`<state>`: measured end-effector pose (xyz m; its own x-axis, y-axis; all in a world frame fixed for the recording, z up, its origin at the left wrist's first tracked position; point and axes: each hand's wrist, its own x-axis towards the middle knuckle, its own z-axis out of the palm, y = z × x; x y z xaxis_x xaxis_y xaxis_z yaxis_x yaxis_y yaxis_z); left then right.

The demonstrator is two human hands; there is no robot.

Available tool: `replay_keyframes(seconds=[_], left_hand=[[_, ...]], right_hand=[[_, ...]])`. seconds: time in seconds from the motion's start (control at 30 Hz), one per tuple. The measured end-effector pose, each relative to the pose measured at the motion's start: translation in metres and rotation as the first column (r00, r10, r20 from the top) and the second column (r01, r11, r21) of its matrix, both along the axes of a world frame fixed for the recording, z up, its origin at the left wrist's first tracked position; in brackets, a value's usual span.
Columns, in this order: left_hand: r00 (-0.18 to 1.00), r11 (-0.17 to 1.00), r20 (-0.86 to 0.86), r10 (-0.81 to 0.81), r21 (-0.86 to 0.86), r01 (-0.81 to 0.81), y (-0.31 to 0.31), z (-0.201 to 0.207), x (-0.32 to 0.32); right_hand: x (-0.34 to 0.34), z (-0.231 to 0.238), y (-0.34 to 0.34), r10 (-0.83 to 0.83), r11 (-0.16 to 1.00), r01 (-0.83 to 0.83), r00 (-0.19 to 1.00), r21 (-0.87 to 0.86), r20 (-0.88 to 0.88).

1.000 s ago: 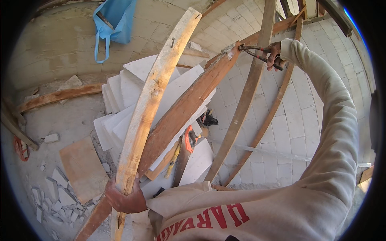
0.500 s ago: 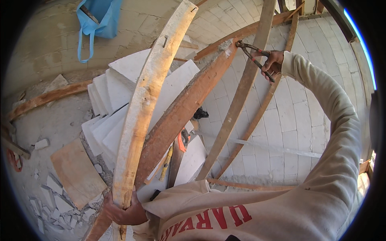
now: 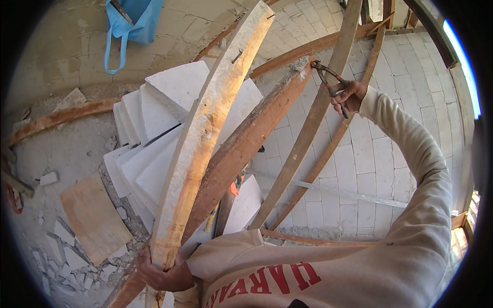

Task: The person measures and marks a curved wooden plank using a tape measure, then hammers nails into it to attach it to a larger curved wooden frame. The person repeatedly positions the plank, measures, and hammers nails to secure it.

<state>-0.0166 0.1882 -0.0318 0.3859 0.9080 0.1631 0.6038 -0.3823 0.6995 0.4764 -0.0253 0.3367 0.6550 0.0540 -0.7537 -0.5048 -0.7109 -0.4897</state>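
Note:
My left hand (image 3: 167,272) is wrapped round the lower part of a long pale wooden plank (image 3: 197,136). The plank stands slanted, its top leaning to the right, and a nail (image 3: 237,55) sticks out of its face near the upper end. In my right hand (image 3: 351,97) are the handles of dark metal pincers (image 3: 324,77) with red marks. Their jaws are at the upper end of a reddish wooden beam (image 3: 251,133), which lies slanted behind the plank. Whether the jaws grip a nail there is too small to tell.
White blocks (image 3: 159,97) are stacked behind the plank. A saw with an orange handle (image 3: 235,186) lies below the beam. Two more timbers (image 3: 308,133) slant across at the right. A blue bag (image 3: 136,20) is at the upper left; rubble (image 3: 72,256) and a brown board (image 3: 95,218) lie lower left.
The plank's top has swung to the right in my left hand. My right hand with the pincers sits slightly lower, the jaws still at the beam's end. The whole view has shifted a little.

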Motion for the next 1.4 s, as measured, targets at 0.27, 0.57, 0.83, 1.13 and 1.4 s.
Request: replay_keyframes(seconds=[0.27,0.57,0.83,1.13,1.4], left_hand=[[0.999,0.997,-0.001,-0.048,-0.061,0.048,0.0,0.001,-0.001],[1.0,1.0,-0.002,-0.026,0.012,0.026,-0.003,0.002,0.005],[0.998,0.998,0.001,0.058,0.032,-0.058,-0.008,0.003,0.005],[0.996,0.994,-0.005,0.094,0.058,-0.093,-0.012,0.0,0.005],[0.997,0.996,-0.052,0.053,0.075,-0.049,-0.01,-0.001,0.004]], right_hand=[[-0.037,-0.033,0.011,-0.172,0.97,0.151,0.98,0.188,0.098],[-0.055,-0.09,0.008,-0.311,0.916,0.201,0.903,0.348,0.296],[-0.067,-0.105,0.0,-0.327,0.802,0.131,0.913,0.582,0.245],[-0.009,0.017,-0.016,-0.036,0.999,0.034,0.996,0.029,0.079],[0.017,0.038,0.016,0.093,0.949,-0.106,0.994,-0.298,-0.059]])
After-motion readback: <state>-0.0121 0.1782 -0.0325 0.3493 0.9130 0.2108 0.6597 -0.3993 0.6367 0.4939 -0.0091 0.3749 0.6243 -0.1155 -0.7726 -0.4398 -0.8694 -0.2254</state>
